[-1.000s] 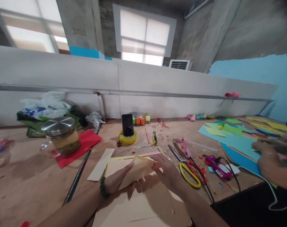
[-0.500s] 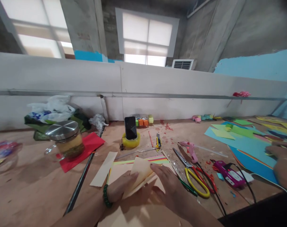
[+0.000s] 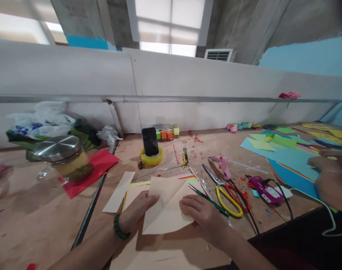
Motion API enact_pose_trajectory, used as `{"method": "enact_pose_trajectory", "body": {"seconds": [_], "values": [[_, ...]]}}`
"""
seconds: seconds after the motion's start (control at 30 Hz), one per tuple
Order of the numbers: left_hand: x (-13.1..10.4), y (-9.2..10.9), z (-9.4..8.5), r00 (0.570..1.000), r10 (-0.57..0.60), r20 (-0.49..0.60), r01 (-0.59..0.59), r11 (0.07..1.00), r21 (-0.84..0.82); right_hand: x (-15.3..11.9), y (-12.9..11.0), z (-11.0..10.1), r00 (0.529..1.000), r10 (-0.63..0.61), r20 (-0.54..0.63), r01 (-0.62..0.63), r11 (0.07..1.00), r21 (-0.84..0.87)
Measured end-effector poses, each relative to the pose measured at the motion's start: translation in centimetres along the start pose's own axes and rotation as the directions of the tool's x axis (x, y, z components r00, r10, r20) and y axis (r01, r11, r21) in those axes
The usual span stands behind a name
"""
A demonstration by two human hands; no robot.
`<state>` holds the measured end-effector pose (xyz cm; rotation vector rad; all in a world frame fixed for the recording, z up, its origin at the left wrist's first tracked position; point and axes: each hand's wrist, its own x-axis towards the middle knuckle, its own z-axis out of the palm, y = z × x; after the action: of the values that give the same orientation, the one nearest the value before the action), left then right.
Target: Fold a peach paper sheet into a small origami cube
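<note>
A cream sheet of paper (image 3: 167,206) with a diagonal crease is held up between my two hands, above a stack of coloured paper (image 3: 134,185). My left hand (image 3: 141,208), with a green bead bracelet (image 3: 120,228) at the wrist, grips the sheet's left edge, thumb on top. My right hand (image 3: 203,217) closes on its right edge, the fingers curled over it. Beyond the right hand lies a dark green pen (image 3: 210,200). A loose cream strip (image 3: 118,192) rests left of the stack.
Yellow-and-red-handled scissors (image 3: 228,197), a pink glue gun (image 3: 223,166) and a magenta device (image 3: 268,190) with cables lie right. A phone (image 3: 149,141) leans on a yellow tape roll (image 3: 151,158). A lidded glass mug (image 3: 66,159) stands left. Another person's hand (image 3: 330,176) is far right.
The cream paper has gone from folded over to opened out, showing its crease. My right hand has shifted onto its right edge. The camera view has tipped down a little.
</note>
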<state>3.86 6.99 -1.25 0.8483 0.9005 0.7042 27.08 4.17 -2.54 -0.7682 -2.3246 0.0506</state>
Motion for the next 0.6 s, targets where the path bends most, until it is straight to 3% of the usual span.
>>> {"method": "enact_pose_trajectory", "body": {"seconds": [0.2,0.3,0.37,0.4,0.43,0.47,0.5,0.53,0.57,0.6], "values": [[-0.7,0.4,0.9,1.000,-0.012,0.008,0.011,0.995,0.098,-0.4,-0.1,-1.2,1.000,-0.024,0.004,0.024,1.000,0.007],[-1.6,0.1,0.3,1.000,0.024,0.019,-0.029,0.957,0.288,-0.9,0.4,-1.1,0.999,-0.043,0.016,0.043,0.999,0.016],[-2.5,-0.4,-0.8,0.991,0.125,-0.055,-0.080,0.856,0.510,-1.3,0.7,-0.9,0.998,-0.056,0.004,0.056,0.997,0.049],[-3.0,-0.7,-1.5,0.959,0.264,-0.108,-0.135,0.754,0.643,-1.5,0.8,-0.7,0.999,-0.053,-0.002,0.053,0.996,0.071],[-3.6,-1.0,-2.1,0.895,0.435,-0.099,-0.203,0.594,0.779,-1.7,1.0,-0.5,0.999,-0.039,0.000,0.039,0.995,0.092],[-4.1,-1.2,-2.6,0.817,0.577,-0.011,-0.256,0.379,0.889,-1.9,1.0,-0.3,1.000,-0.022,0.012,0.020,0.993,0.113],[-4.5,-1.3,-3.0,0.762,0.627,0.161,-0.310,0.135,0.941,-2.0,1.1,-0.1,1.000,0.001,0.030,-0.005,0.991,0.132],[-4.9,-1.4,-3.1,0.737,0.567,0.368,-0.390,-0.088,0.917,-2.1,1.1,0.0,0.998,0.026,0.052,-0.033,0.988,0.151],[-5.1,-1.4,-3.1,0.720,0.429,0.545,-0.488,-0.246,0.838,-2.3,1.1,0.1,0.996,0.052,0.076,-0.064,0.984,0.169],[-5.3,-1.3,-2.7,0.702,0.306,0.643,-0.567,-0.307,0.765,-2.3,1.1,0.2,0.992,0.079,0.097,-0.097,0.977,0.190]]}}
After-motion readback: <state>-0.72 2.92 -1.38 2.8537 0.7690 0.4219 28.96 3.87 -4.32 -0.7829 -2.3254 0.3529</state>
